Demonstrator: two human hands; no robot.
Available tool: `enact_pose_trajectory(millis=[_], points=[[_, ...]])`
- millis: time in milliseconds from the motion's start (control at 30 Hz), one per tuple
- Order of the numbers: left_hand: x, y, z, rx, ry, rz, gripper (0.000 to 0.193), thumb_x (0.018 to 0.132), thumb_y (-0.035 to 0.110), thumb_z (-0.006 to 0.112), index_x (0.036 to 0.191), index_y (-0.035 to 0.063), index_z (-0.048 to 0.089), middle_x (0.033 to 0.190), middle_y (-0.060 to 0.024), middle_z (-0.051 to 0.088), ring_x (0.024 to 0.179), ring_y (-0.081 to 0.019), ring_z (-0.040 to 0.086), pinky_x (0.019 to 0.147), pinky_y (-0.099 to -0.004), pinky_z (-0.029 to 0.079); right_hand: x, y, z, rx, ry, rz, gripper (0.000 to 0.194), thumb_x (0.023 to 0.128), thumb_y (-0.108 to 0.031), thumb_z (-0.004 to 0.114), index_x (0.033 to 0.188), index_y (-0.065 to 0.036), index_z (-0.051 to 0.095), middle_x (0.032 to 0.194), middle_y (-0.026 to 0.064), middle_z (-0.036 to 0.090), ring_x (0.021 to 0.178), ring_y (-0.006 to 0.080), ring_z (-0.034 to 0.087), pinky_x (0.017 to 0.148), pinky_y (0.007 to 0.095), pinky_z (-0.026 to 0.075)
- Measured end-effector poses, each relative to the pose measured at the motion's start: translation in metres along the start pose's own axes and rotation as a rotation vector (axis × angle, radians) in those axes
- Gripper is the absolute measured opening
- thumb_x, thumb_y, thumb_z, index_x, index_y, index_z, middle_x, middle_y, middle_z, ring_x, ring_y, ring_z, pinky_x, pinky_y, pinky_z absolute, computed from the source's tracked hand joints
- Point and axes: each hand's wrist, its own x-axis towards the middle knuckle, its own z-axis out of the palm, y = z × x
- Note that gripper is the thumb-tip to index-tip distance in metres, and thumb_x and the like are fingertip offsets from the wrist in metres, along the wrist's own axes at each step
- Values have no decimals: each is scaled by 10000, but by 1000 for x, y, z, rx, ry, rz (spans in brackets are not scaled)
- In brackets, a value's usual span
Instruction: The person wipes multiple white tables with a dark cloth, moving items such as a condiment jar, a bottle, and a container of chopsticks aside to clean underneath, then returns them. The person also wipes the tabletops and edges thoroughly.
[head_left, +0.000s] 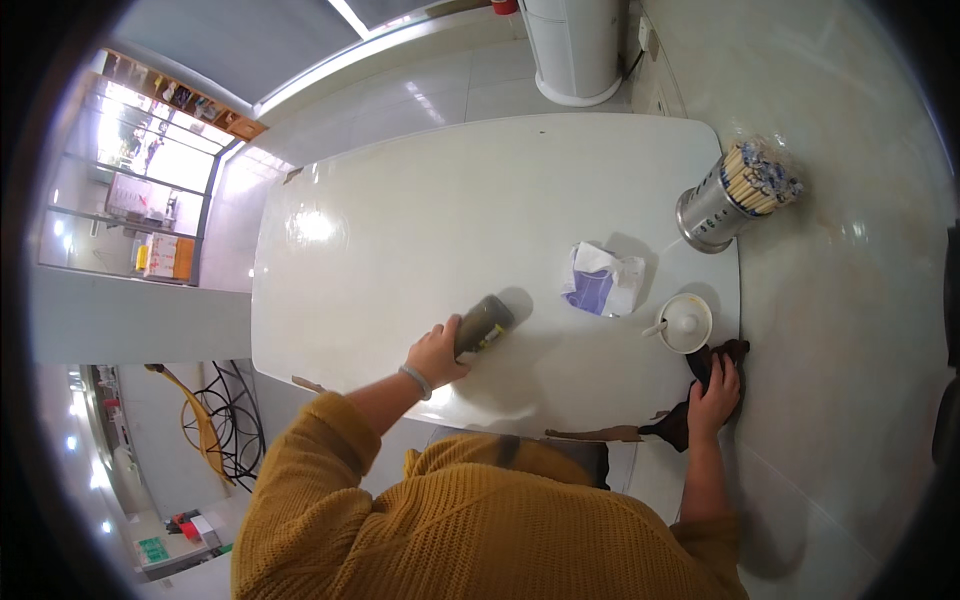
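My left hand (439, 352) grips the lower end of a dark bottle (484, 326) with a yellow-green mark, tilted over the white table. At the table's right edge my right hand (716, 397) lies on a dark cloth (679, 424), part of which hangs at the near corner. Just above that cloth sits a white lidded pot (694, 322) with a spoon handle sticking out. A white and purple tissue pack (604, 281) is left of the pot. Farther back on the right stands a perforated metal holder (709, 217) full of wrapped chopsticks (757, 180).
The white tabletop (420, 210) has chipped edging along its near side. A wall (847, 315) borders the table on the right. Behind the far edge stands a white cylindrical appliance (574, 52). A yellow and black metal chair (217, 427) is at the lower left.
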Motion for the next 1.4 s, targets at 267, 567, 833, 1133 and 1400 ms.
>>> enact_pose_trajectory(millis=[267, 567, 833, 1133, 1400], points=[[46, 59, -139, -854, -887, -212, 651, 771, 465, 662, 1181, -5, 478, 918, -154, 617, 795, -251, 643, 671, -357, 548, 7, -31, -26, 4, 53, 66, 566, 743, -152, 642, 1281, -64, 492, 1362, 157, 425, 1227, 403, 413, 999, 502, 351], [48, 198, -150, -1356, -928, -8, 504, 914, 456, 475, 1167, 20, 470, 1053, -177, 567, 906, -335, 624, 751, -422, 543, 60, -207, -160, 630, 163, -596, 655, 744, -295, 734, 1264, 0, 465, 1265, 174, 489, 1149, 339, 491, 951, 454, 389], [59, 191, -141, -1370, -825, 209, 556, 919, 530, 465, 1103, 9, 529, 960, -152, 642, 826, -237, 663, 712, -347, 549, 157, -178, -229, 911, 144, 15, 282, 786, -179, 723, 984, -19, 603, 891, 87, 666, 808, 162, 632, 730, 296, 495], [59, 97, -26, -917, -339, 133, 316, 888, 245, 574, 1057, -21, 558, 890, -82, 632, 764, -147, 629, 661, -267, 506, 196, -109, -230, 1091, 298, 237, 237, 800, -178, 734, 903, -21, 588, 796, 9, 594, 689, 92, 538, 607, 246, 436], [49, 106, -2, -758, -15, 420, 312, 860, 178, 634, 1071, -43, 571, 974, -157, 663, 862, -224, 656, 770, -312, 517, 210, -89, -201, 873, 161, 335, 237, 828, -190, 705, 981, -67, 572, 882, 7, 593, 798, 115, 582, 665, 272, 476]])
